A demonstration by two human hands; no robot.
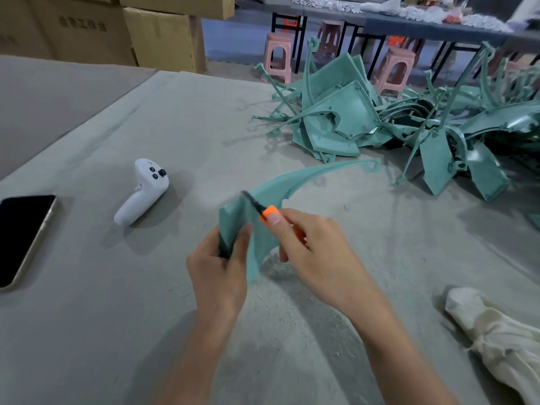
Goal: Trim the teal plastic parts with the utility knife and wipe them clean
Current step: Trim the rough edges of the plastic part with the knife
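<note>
Fingers of your left hand (217, 266) grip the teal plastic part (257, 229); your right hand (309, 247) holds the orange utility knife (264, 211), blade just past your thumb on its edge. Trimming underway; big pile of teal parts (409, 124) and wiping cloth (496, 331) look untouched, so mostly left.

Left hand (217, 266) grips teal part (264, 200); right hand (317, 252) holds utility knife (267, 213) (blade blurred).

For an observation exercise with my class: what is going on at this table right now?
A person is trimming a teal part. The left hand grips it above the table, while the right hand holds an orange knife with its blurred blade against the part. A pile of more teal parts lies far right and a cloth near right. A phone and a controller lie left.
</note>
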